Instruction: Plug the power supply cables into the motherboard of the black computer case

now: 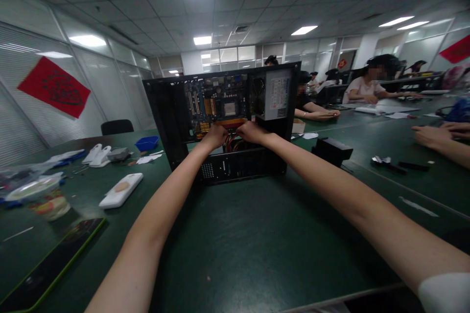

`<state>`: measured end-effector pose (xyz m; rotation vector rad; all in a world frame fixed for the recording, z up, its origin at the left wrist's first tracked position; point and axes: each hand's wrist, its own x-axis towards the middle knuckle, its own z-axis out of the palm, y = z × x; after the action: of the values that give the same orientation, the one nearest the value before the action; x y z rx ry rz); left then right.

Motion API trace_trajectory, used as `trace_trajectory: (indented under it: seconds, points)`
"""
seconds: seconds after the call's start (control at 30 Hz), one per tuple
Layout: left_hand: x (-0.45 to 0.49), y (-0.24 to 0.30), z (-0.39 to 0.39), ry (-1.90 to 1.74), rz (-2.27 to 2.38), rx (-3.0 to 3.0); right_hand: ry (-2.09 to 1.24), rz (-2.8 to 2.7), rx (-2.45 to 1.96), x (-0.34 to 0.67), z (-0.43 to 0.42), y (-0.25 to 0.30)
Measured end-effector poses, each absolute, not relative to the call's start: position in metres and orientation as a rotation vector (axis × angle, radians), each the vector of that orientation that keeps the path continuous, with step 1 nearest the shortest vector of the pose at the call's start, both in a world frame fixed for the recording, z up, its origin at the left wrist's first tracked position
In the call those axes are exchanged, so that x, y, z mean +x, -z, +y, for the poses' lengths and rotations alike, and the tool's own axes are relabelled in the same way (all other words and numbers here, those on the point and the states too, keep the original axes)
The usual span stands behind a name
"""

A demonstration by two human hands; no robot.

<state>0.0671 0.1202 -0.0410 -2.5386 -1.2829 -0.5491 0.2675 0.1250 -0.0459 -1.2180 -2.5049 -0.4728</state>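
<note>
A black computer case (242,168) stands on the green table with its open side towards me. Inside it are a motherboard (216,95) and, at upper right, a silver power supply (278,90). Both my hands reach in along the lower part of the board, by the orange and red memory slots (231,122). My left hand (216,136) is closed, knuckles towards me, near the yellow slots. A short way to its right, my right hand (253,133) is closed too. What the fingers of either hand grip is hidden. Red, yellow and black cables (232,143) hang between and below the hands.
On the left lie a smartphone (55,264), a white power bank (122,190), a plastic cup (46,200) and a blue tray (147,144). A black box-shaped part (332,150) sits right of the case. Other people's hands (436,136) rest across the table.
</note>
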Motion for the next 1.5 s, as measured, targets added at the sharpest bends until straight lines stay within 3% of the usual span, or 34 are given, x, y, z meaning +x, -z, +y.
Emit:
trace_trajectory:
  seconds: [0.63, 0.77, 0.93, 1.2, 1.5]
  points:
    - [0.061, 0.038, 0.109, 0.671, -1.302, -2.521, 0.485, -2.504, -1.179, 0.267, 0.113, 0.038]
    - [0.049, 0.042, 0.060, 0.846, -1.403, -2.421, 0.657, -2.443, -1.098, 0.291, 0.080, 0.041]
    - [0.048, 0.064, 0.010, 0.529, -1.693, -2.047, 0.901, -2.590, -0.945, 0.351, 0.035, 0.063]
    - [0.040, 0.064, 0.041, 0.603, -1.764, -1.934, 1.088, -2.591, -0.796, 0.345, 0.045, 0.065]
    - [0.012, 0.056, 0.074, 1.099, -1.991, -2.011, 1.117, -2.557, -0.896, 0.303, 0.039, 0.064]
